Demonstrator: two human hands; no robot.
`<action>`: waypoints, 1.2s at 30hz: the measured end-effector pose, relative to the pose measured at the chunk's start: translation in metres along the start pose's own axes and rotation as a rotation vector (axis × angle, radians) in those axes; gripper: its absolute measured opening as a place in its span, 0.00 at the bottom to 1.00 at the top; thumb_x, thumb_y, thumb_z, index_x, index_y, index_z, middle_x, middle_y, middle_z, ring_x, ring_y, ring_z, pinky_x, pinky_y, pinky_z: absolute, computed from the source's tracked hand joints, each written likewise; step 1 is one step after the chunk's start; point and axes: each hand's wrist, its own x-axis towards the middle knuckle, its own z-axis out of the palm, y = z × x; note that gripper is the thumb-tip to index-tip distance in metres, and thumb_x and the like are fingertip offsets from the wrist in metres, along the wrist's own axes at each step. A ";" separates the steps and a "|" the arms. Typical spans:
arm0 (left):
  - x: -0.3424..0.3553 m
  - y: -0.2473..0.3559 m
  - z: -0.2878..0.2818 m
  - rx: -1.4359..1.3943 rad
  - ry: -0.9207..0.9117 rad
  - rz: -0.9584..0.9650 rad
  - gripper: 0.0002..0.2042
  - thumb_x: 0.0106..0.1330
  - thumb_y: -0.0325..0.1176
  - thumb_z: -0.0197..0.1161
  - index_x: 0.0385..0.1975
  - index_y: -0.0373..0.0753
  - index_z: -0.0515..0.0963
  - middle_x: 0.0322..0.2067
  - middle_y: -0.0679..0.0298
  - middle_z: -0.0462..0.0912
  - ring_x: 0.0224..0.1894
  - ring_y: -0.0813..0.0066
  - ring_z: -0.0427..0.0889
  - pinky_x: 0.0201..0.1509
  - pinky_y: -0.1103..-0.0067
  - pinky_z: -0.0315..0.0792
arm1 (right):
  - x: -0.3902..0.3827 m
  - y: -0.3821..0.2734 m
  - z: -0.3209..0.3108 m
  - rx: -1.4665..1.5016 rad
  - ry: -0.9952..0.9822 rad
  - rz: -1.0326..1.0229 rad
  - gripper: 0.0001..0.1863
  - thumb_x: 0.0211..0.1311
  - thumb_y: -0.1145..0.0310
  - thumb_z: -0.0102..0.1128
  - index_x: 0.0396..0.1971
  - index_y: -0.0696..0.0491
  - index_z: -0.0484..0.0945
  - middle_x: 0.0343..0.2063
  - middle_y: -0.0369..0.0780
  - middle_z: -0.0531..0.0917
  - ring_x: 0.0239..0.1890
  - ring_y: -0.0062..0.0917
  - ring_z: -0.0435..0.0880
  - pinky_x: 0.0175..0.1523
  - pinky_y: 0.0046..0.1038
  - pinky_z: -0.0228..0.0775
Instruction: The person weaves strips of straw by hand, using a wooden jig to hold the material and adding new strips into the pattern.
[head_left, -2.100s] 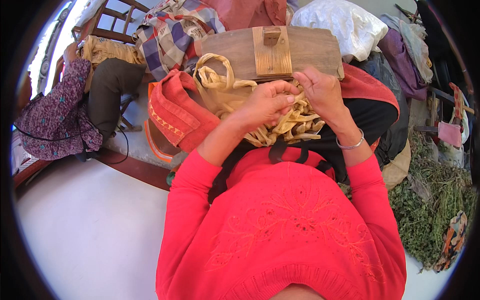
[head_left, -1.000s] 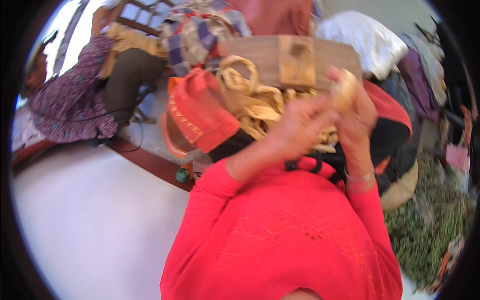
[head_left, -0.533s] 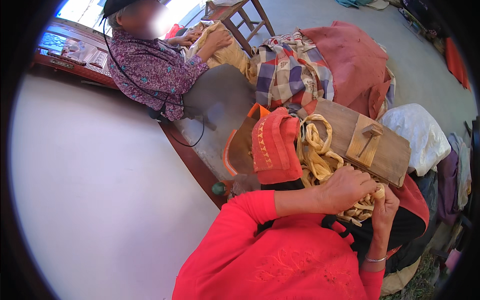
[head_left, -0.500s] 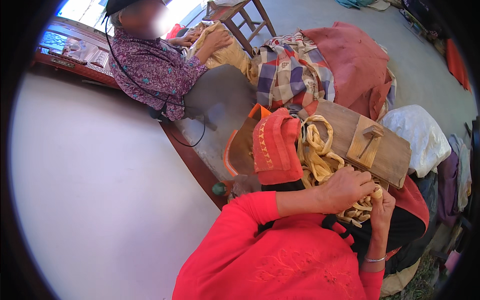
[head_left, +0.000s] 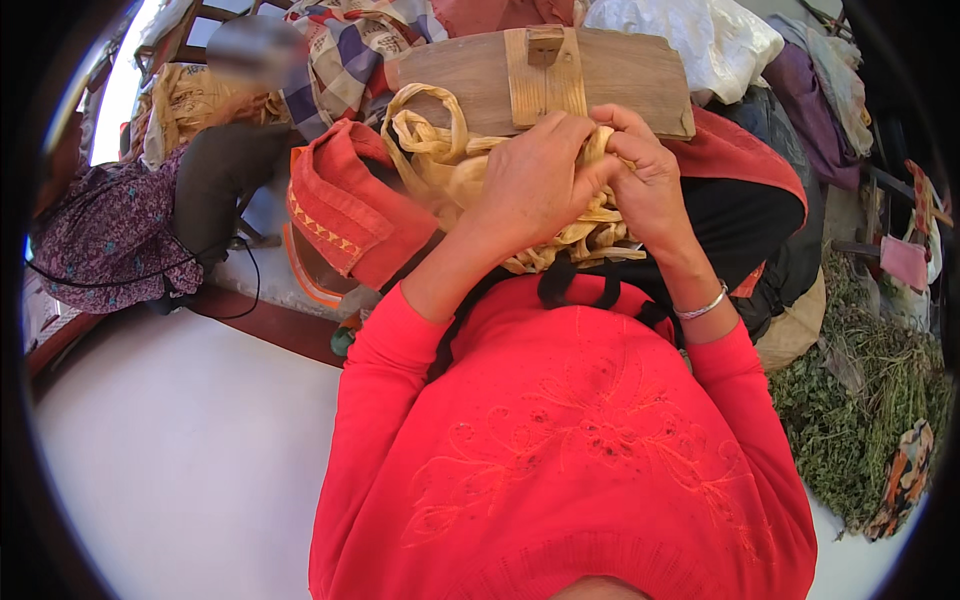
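My left hand [head_left: 535,182] and my right hand [head_left: 652,190] meet over my lap, fingers bent and closed on a pale yellow fibre strand [head_left: 597,148] between them. A bulge of the strand shows between the two hands. More of the strand loops in a loose coil [head_left: 440,140] to the left of my left hand, and twisted lengths [head_left: 585,238] lie in a heap under my wrists. Just beyond my fingertips is a wooden board [head_left: 450,75] with a smaller, lighter wood piece [head_left: 545,85] fixed across it. My fingertips are partly hidden behind the hands.
A folded red cloth [head_left: 350,215] lies left of the coil. Another person in a patterned purple top [head_left: 110,225] sits at the far left. Checked cloth [head_left: 345,55] and a white plastic bag [head_left: 690,40] are beyond the board. Dried green plants [head_left: 850,410] lie at right.
The view has swung right and down, so the board and hands appear further left and higher. Both hands stay together on the yellow strand.
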 end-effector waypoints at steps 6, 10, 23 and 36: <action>-0.003 -0.029 0.021 -0.751 -0.068 -0.407 0.12 0.69 0.38 0.52 0.29 0.37 0.74 0.17 0.71 0.71 0.20 0.85 0.67 0.23 0.85 0.60 | -0.003 -0.009 -0.003 -0.063 0.206 -0.125 0.04 0.54 0.79 0.61 0.30 0.62 0.80 0.44 0.40 0.75 0.42 0.22 0.75 0.47 0.19 0.65; -0.034 -0.036 0.004 -0.737 -0.188 -0.442 0.08 0.68 0.34 0.55 0.38 0.36 0.74 0.23 0.74 0.72 0.23 0.89 0.67 0.24 0.88 0.60 | -0.006 0.002 -0.010 0.040 0.203 -0.055 0.03 0.55 0.78 0.61 0.30 0.61 0.81 0.45 0.39 0.74 0.42 0.18 0.73 0.47 0.18 0.65; -0.017 -0.038 -0.004 0.009 0.074 0.150 0.05 0.59 0.28 0.63 0.32 0.37 0.76 0.25 0.60 0.77 0.25 0.66 0.77 0.28 0.76 0.70 | 0.011 -0.031 -0.039 -0.059 -0.400 0.487 0.15 0.64 0.65 0.57 0.22 0.61 0.73 0.14 0.28 0.69 0.17 0.16 0.64 0.22 0.25 0.62; 0.002 -0.048 -0.003 -0.356 -0.093 -0.133 0.06 0.64 0.30 0.60 0.32 0.34 0.76 0.22 0.69 0.75 0.26 0.83 0.70 0.30 0.83 0.67 | 0.035 -0.017 -0.034 0.306 -0.371 0.623 0.11 0.61 0.70 0.59 0.39 0.61 0.77 0.28 0.37 0.82 0.26 0.17 0.81 0.32 0.19 0.76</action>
